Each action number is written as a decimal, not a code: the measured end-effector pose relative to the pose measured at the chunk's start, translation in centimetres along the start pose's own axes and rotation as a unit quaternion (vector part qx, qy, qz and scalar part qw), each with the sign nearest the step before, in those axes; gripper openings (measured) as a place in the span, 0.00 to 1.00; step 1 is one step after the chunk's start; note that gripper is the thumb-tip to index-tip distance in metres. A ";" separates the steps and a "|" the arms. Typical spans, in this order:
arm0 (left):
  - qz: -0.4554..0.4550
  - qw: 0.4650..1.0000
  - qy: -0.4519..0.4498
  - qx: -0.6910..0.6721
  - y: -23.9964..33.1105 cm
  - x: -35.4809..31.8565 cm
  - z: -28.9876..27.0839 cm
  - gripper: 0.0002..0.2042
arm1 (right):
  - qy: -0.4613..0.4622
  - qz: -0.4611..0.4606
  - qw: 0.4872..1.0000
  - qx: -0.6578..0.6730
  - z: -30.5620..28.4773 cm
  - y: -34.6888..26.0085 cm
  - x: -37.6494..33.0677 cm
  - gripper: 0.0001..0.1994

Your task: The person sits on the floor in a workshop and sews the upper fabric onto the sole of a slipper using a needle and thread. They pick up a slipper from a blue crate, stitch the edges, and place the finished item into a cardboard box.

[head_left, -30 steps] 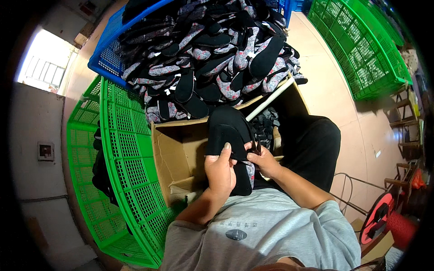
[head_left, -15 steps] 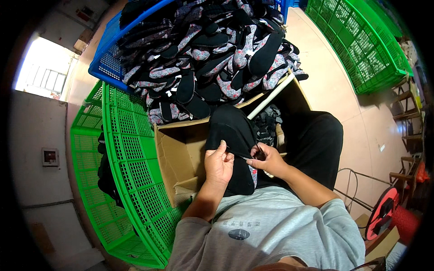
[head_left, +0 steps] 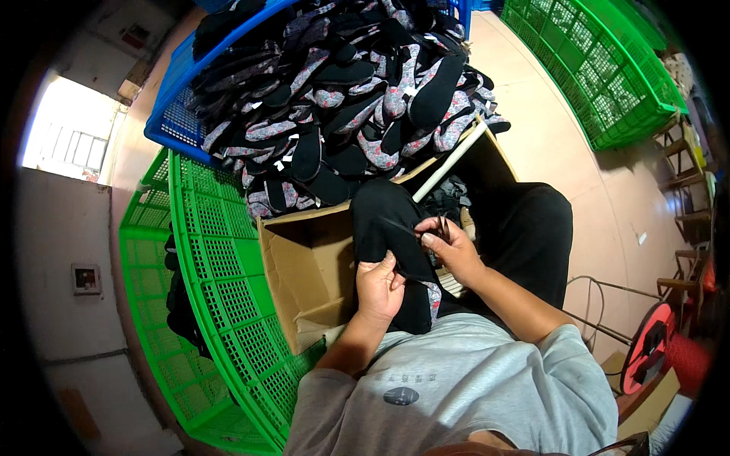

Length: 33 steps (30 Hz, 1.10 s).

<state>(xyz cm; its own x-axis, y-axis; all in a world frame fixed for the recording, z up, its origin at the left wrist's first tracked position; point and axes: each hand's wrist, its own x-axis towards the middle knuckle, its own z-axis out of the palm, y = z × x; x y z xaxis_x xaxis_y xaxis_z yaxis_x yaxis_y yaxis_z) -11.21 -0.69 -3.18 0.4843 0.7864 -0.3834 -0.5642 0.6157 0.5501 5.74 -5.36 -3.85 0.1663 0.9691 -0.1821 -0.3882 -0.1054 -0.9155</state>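
Note:
My left hand [head_left: 382,289] is closed on the upper edge of a black slipper [head_left: 415,305] with a strip of floral lining at its right side. The slipper lies over my left thigh, its rounded end toward my shirt. Just up and to the right, my right hand [head_left: 452,248] is closed, thumb and forefinger pinched together. Dark, narrow points of what look like small thread snips [head_left: 443,228] stick out from its fingers. A faint thin line runs left from the fingertips across my dark trouser leg; whether it is a thread I cannot tell.
Ahead, a large heap of black and floral slippers [head_left: 308,156] fills a blue crate [head_left: 173,106]. A cardboard box [head_left: 293,266] with a white tube [head_left: 452,162] across it stands at my knees. Green crates [head_left: 220,289] flank me on the left, another green crate [head_left: 601,83] far right.
My right hand has left the slipper's edge and risen a little, and the dark points now show above its fingers. My left hand has shifted slightly down and right with the slipper.

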 end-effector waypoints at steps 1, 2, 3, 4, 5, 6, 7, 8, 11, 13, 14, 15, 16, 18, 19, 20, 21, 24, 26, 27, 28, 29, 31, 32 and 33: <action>0.005 1.000 0.000 -0.003 -0.3 0.1 -0.1 0.15 | -0.013 -0.006 1.000 0.008 -0.2 -0.4 0.3 0.15; 0.006 1.000 -0.001 0.002 -0.6 0.1 0.0 0.15 | -0.021 -0.032 0.999 0.006 -0.2 -0.5 0.6 0.15; 0.006 1.000 -0.002 0.006 -0.7 0.1 0.1 0.15 | -0.029 -0.058 0.998 0.005 -0.1 -0.7 0.9 0.16; 0.008 1.000 -0.001 0.011 -0.9 0.1 0.1 0.15 | -0.040 -0.083 0.996 0.004 0.0 -0.8 1.2 0.17; 0.010 1.000 -0.002 0.015 -1.0 0.0 0.2 0.14 | -0.021 -0.077 0.996 -0.039 0.1 -1.1 1.3 0.16; 0.013 1.000 -0.003 0.019 -1.0 0.0 0.4 0.14 | -0.002 -0.098 0.991 -0.094 0.3 -1.4 1.4 0.15; 0.015 1.000 -0.004 0.023 -1.1 -0.1 0.4 0.14 | 0.017 -0.118 0.982 -0.149 0.6 -1.8 1.5 0.14; 0.016 0.999 -0.002 0.029 -1.2 -0.1 0.3 0.14 | 0.036 -0.137 0.969 -0.203 0.9 -1.9 1.6 0.12; 0.020 0.999 0.011 0.045 -1.7 0.2 -0.5 0.13 | 0.053 -0.109 0.983 -0.137 0.6 -1.1 2.4 0.06; 0.019 0.998 0.029 0.053 -2.0 0.2 -0.3 0.12 | 0.034 -0.125 0.984 -0.123 0.1 -1.3 3.0 0.03; 0.021 0.998 0.034 0.050 -2.0 0.2 0.0 0.12 | 0.021 -0.111 0.986 -0.122 -0.2 -1.5 3.3 0.03; 0.022 0.998 0.039 0.046 -1.9 0.1 0.4 0.12 | 0.008 -0.096 0.988 -0.122 -0.6 -1.8 3.5 0.03; 0.024 0.998 0.044 0.041 -1.8 0.1 0.7 0.12 | -0.004 -0.082 0.989 -0.121 -0.9 -2.1 3.7 0.03; 0.026 0.998 0.037 0.045 -1.8 0.4 0.1 0.12 | -0.019 -0.094 0.991 -0.096 -1.6 -2.9 4.2 0.05; 0.028 0.998 0.035 0.046 -1.7 0.5 0.0 0.12 | 0.017 -0.103 0.992 -0.073 -1.4 -3.5 4.3 0.06; 0.028 0.998 0.041 0.047 -1.7 0.5 0.1 0.12 | 0.053 -0.113 0.991 -0.051 -1.2 -4.2 4.3 0.06; 0.029 0.997 0.047 0.048 -1.7 0.4 0.2 0.12 | 0.087 -0.061 0.994 -0.029 -1.1 -5.2 4.1 0.07; 0.031 0.997 0.060 0.045 -1.4 0.3 0.9 0.10 | 0.096 -0.025 0.995 -0.031 -2.5 -4.8 3.9 0.11; 0.032 0.997 0.057 0.043 -1.4 0.4 0.9 0.09 | 0.083 -0.059 0.994 -0.051 -2.3 -4.4 3.6 0.13; 0.031 0.997 0.050 0.042 -1.4 0.5 0.7 0.09 | 0.075 -0.076 0.992 -0.061 -2.2 -4.2 3.5 0.15; 0.031 0.998 0.042 0.040 -1.3 0.4 0.7 0.09 | 0.048 -0.059 0.992 -0.098 -2.7 -3.6 3.3 0.15; 0.028 0.998 0.045 0.040 -1.4 0.5 0.5 0.09 | 0.022 -0.043 0.990 -0.133 -3.5 -2.7 3.3 0.16; 0.024 0.998 0.051 0.041 -1.5 0.7 0.2 0.10 | -0.030 -0.015 0.972 -0.233 -4.0 -2.5 2.9 0.14; 0.024 0.998 0.051 0.041 -1.5 0.6 0.3 0.10 | -0.050 -0.016 0.968 -0.244 -4.0 -2.2 3.0 0.13; 0.025 0.998 0.051 0.041 -1.4 0.6 0.5 0.10 | -0.070 -0.017 0.964 -0.255 -4.1 -1.8 3.1 0.13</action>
<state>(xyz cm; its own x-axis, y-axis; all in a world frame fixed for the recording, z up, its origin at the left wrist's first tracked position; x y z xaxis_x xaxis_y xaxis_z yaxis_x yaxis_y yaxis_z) -9.84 -1.13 -3.84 0.3839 0.8193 -0.4260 -0.5270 0.5732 0.6275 10.64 -3.09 -4.27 0.0341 0.9907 -0.1318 0.1179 -0.1350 -0.9838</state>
